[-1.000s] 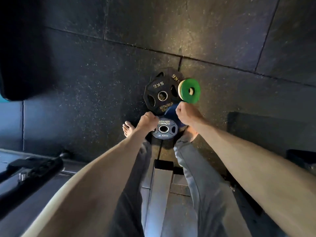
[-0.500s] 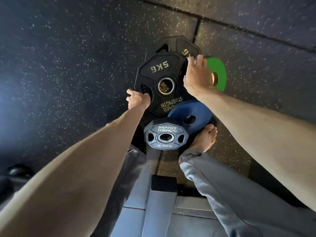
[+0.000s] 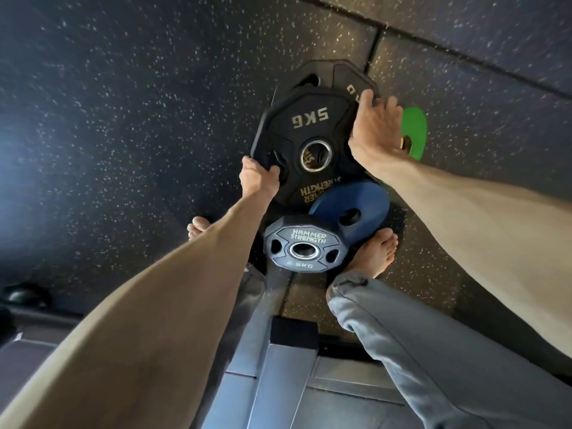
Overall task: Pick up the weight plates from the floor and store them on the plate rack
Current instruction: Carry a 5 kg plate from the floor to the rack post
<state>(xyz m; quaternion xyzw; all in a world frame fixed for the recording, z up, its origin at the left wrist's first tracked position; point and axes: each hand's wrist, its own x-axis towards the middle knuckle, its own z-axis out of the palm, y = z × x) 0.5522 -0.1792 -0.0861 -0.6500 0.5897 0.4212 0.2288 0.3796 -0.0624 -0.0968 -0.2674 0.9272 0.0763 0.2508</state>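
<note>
While the left fingers [image 3: 273, 172] curl into a grip slot on the top 5KG plate [image 3: 309, 119], the left hand [image 3: 258, 179] clamps its lower-left rim. Right fingers [image 3: 367, 100] lie over the opposite rim. Can't tell if they hook under, thumb hidden; right hand [image 3: 374, 134] flat against the edge. The plate sits on a second black plate [image 3: 325, 72] on the rubber floor [image 3: 139, 119]. Green plate [image 3: 416, 128] just beside the right hand. Blue plate [image 3: 368, 198] and small grey plate [image 3: 301, 241] near the bare feet.
</note>
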